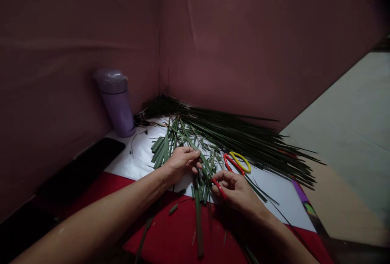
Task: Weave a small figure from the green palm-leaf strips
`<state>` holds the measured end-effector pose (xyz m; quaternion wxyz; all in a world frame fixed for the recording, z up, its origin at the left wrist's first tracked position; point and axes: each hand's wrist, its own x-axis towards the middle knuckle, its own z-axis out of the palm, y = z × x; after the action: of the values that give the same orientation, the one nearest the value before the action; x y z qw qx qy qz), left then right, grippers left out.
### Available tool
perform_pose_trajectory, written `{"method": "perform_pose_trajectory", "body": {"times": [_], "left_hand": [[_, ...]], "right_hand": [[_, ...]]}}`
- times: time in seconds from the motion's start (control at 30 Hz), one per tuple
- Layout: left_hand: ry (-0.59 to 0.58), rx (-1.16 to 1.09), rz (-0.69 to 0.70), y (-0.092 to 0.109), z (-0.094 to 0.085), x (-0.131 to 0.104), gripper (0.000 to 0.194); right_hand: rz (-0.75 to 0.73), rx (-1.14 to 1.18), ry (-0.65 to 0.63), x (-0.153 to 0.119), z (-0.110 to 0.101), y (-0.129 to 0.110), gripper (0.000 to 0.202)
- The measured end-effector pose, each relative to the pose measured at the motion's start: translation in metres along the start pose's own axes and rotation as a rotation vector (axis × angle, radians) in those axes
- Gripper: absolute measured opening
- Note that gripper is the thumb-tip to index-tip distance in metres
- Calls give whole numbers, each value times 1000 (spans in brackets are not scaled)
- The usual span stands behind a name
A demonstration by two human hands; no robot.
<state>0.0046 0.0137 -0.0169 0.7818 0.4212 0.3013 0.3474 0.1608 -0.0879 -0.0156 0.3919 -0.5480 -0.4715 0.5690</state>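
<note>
My left hand (184, 160) pinches a long green leaf strip (206, 165) over a pile of cut leaf pieces (160, 152). Just to its right, my right hand (233, 189) is closed on red-handled scissors (219, 189), whose blades point up and left toward the strip. Behind my right hand lie other scissors with a red and a yellow handle (240, 161). A big bundle of long dark leaves (243, 134) stretches from the corner to the right. One wide strip (198, 223) hangs down over the red cloth.
A purple bottle with a grey lid (118, 105) stands at the left by the wall. Near it lies a dark flat object (112, 147). White sheet (286, 199) covers part of the red cloth (170, 239). Pinkish walls (228, 44) meet behind the leaves.
</note>
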Motion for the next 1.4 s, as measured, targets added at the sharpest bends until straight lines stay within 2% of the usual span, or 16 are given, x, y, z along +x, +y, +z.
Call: {"method": "perform_pose_trajectory", "body": {"times": [0.37, 0.67, 1.2, 1.4], "left_hand": [[-43, -14, -35, 1, 1, -2, 17], [34, -119, 79, 0, -2, 2, 19], [28, -61, 2, 0, 3, -1, 20], [1, -117, 50, 0, 0, 0, 17]], "right_hand": [[-15, -9, 1, 1, 0, 5, 26], [-26, 68, -44, 2, 0, 10, 27], [-26, 29, -29, 0, 3, 8, 30], [-47, 27, -43, 2, 1, 10, 30]]}}
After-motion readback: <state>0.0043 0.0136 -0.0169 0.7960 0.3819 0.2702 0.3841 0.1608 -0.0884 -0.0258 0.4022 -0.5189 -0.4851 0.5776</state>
